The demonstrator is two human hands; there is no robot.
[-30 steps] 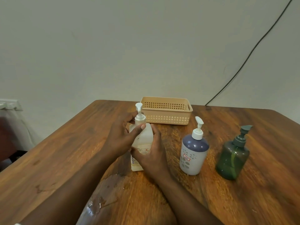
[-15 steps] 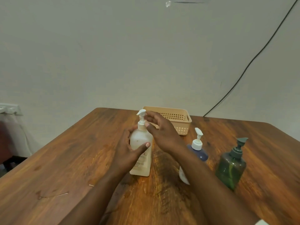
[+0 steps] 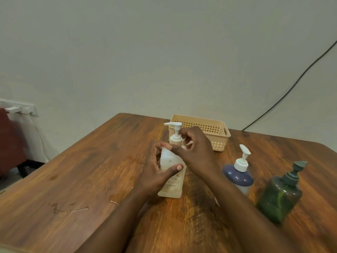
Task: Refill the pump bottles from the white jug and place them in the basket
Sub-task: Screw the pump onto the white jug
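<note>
A white pump bottle (image 3: 171,181) stands upright in the middle of the wooden table (image 3: 91,179). My left hand (image 3: 158,170) grips its body from the left. My right hand (image 3: 196,148) curls its fingers round the pump collar at the bottle's neck; the pump nozzle points left. To the right stand a blue-topped white pump bottle (image 3: 238,176) and a dark green pump bottle (image 3: 280,194). A beige perforated basket (image 3: 215,134) sits behind, near the table's far edge. The white jug is not in view.
A black cable (image 3: 291,84) runs down the wall to the table's back right. Wet streaks (image 3: 71,209) lie on the table at the left front. A red and white object (image 3: 16,136) stands off the table's left side.
My right hand left the bottle's body, rose to the pump head, then settled on the neck collar. The nozzle has turned to point left. The camera view shifted.
</note>
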